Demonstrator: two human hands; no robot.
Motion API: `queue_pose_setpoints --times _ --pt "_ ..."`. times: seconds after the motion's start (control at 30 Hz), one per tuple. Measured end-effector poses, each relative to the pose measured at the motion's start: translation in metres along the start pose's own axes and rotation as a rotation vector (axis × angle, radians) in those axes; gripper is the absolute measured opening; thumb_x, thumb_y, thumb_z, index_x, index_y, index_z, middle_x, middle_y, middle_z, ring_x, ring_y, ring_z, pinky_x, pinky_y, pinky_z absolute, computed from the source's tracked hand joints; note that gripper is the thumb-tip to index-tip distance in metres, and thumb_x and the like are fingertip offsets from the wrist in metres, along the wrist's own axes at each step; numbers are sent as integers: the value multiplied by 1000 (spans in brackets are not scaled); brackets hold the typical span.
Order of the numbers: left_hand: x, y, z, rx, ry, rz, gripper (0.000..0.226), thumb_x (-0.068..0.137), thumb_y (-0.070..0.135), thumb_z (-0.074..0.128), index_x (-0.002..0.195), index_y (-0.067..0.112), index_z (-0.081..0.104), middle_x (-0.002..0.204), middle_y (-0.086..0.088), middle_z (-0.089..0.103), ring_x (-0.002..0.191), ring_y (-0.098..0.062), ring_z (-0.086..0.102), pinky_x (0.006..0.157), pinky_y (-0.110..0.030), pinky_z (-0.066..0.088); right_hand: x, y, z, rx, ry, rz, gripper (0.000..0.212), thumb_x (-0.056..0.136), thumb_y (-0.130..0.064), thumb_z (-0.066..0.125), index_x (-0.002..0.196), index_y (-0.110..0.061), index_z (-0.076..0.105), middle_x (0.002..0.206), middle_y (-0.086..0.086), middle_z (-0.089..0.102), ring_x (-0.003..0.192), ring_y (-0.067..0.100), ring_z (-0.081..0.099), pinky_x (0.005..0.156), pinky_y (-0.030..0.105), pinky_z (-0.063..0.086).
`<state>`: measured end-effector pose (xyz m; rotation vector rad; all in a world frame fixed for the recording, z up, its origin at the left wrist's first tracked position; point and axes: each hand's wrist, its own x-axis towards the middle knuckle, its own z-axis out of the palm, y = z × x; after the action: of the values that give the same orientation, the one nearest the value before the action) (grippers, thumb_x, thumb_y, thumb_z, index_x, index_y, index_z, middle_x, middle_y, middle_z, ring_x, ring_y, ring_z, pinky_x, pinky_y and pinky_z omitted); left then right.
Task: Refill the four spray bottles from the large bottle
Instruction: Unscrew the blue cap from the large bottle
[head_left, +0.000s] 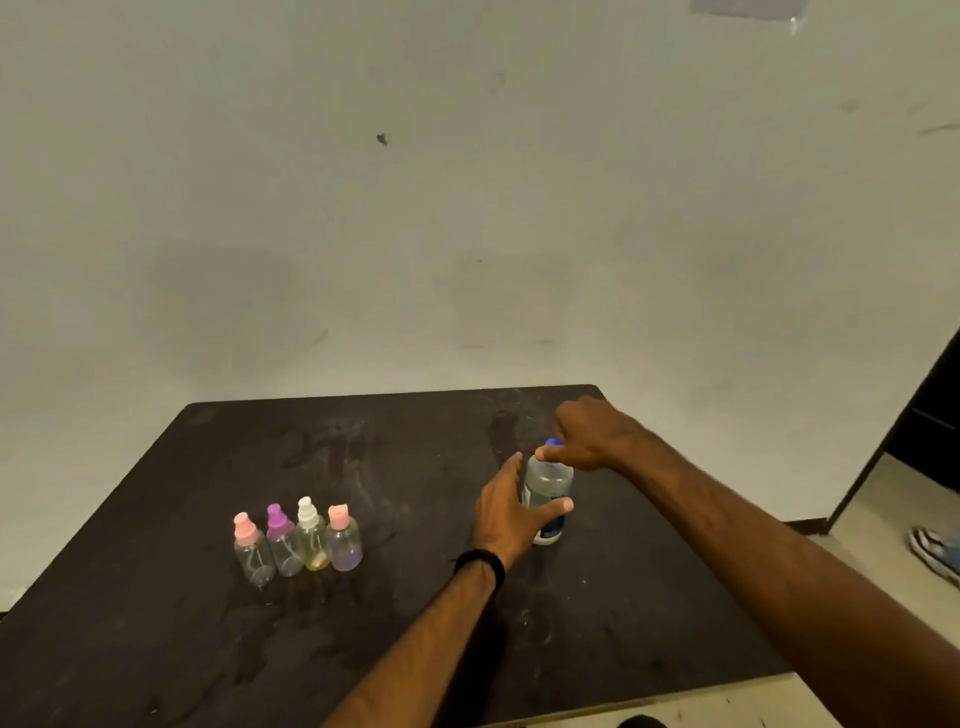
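Note:
The large clear bottle (549, 480) with a blue cap (554, 443) stands upright on the dark table (395, 613), right of centre. My left hand (511, 506) grips its body from the left, thumb across the front. My right hand (589, 434) pinches the blue cap from above. Several small spray bottles stand in a tight row at the left: one with a pink head (251, 551), one with a purple head (282, 540), one with a white head (311, 535) holding yellowish liquid, and one with a pink flip cap (343, 540) holding purplish liquid.
A plain pale wall (467, 208) rises behind the table. The tabletop looks scuffed and smeared. At the right edge a person's shoe (935, 551) rests on the floor beside a dark door frame (914, 426).

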<state>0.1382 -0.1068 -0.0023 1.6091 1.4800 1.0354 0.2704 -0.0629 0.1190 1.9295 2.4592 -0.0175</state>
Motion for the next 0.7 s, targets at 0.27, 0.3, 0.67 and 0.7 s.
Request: queue_pose_setpoints --times 0.27,0.3,0.67,0.7 --pt "8 12 10 32 32 33 67 69 48 88 125 23 61 113 4 72 100 -12 68 87 -31 59 3 -1 9 23 4 51 50 87 -60 58 69 -16 42 66 -1 45 66 16 50 59 27 40" --pt "10 12 10 53 39 34 67 69 50 87 125 21 61 113 3 73 99 -13 69 86 -31 60 5 -2 10 23 10 49 49 87 -60 58 74 -15 45 68 0 46 71 18 52 62 28 41" --pt "27 -5 -20 118 97 20 63 73 47 85 125 17 63 114 0 73 102 -15 69 88 -31 58 27 -36 12 77 8 6 50 90 -57 57 65 -17 39 66 0 44 65 16 49 66 31 44" --pt "28 -7 -22 109 99 27 64 74 46 85 126 17 63 115 0 73 103 -14 69 88 -29 58 29 -39 11 68 7 1 48 90 -55 58 70 -15 42 70 2 47 71 18 51 68 32 45"
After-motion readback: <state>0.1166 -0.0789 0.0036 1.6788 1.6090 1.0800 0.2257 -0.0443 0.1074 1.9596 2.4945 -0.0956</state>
